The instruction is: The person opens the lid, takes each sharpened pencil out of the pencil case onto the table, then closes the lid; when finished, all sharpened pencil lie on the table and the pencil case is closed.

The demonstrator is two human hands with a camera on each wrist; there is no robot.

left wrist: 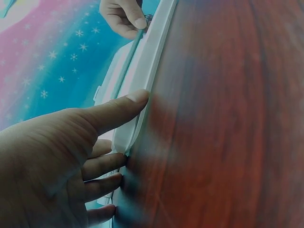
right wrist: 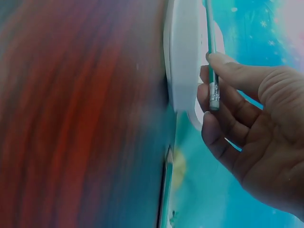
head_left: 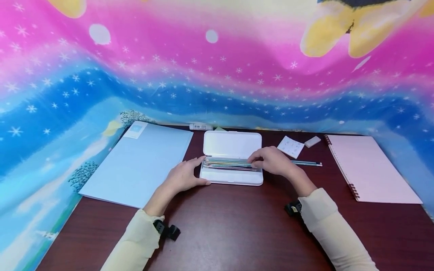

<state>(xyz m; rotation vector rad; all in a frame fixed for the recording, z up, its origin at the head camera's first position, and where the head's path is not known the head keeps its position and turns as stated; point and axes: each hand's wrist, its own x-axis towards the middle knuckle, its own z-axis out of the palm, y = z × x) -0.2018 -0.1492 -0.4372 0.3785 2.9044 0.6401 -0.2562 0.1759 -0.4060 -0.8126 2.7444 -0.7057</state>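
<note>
A white pencil case (head_left: 231, 178) lies with its lid (head_left: 232, 144) up at the back and several pencils (head_left: 225, 164) inside. The left hand (head_left: 183, 175) holds its left end, thumb (left wrist: 121, 109) at the front edge and the other fingers around the end. Over the right end, the right hand (head_left: 271, 161) pinches a green pencil (right wrist: 213, 80) between thumb and fingertips, close to its eraser end. That pencil runs along the case, overlapping the other pencils in the head view.
More green pencils (head_left: 306, 163) lie on the table right of the case. Behind are a sticker sheet (head_left: 290, 146), an eraser (head_left: 312, 141) and a white tube-like item (head_left: 200, 127). A light blue folder (head_left: 142, 162) lies left, a pink spiral notebook (head_left: 376, 169) right.
</note>
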